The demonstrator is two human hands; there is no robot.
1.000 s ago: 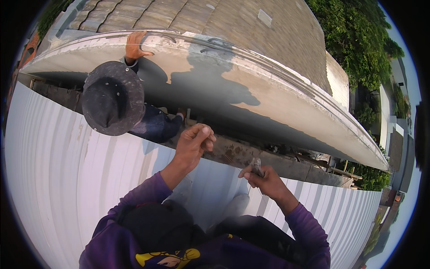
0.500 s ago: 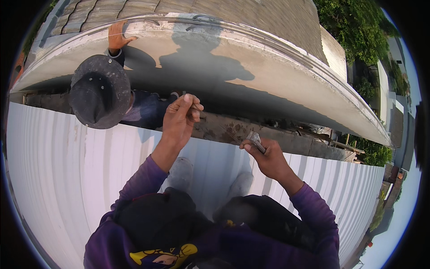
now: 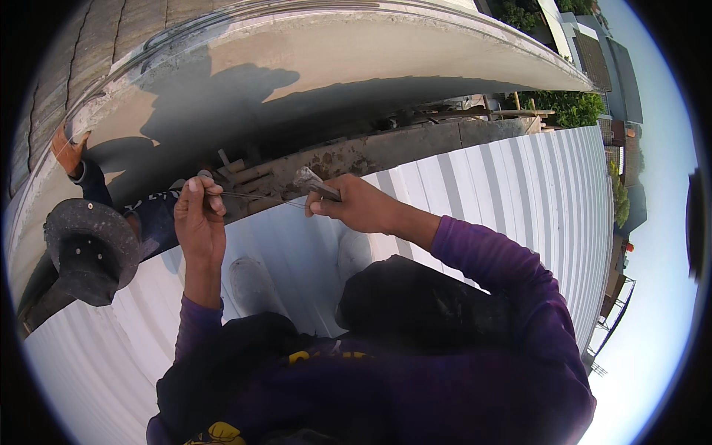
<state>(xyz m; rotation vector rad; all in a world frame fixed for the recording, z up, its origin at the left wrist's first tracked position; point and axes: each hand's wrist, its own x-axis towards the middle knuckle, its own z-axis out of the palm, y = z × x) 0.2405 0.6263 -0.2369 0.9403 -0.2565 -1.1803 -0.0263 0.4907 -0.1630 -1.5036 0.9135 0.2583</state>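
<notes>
My left hand is raised, with thumb and fingers pinched on one end of a thin wire. The wire runs across to my right hand, whose fingers are closed round a short grey metal tool with a pale, crusted end. The tool's exact kind is hard to make out. The wire's far end reaches the fingertips of the right hand, below the tool.
I stand on white corrugated roofing, my dusty shoes on it. Beyond runs a dark gap beside a plastered wall with rods along its top. At left, a person in a dark hat grips the wall top.
The view has swung right, shifting the wall and the hatted person leftward. My right hand has turned inward, the tool now pointing left, and the wire is stretched between both hands.
</notes>
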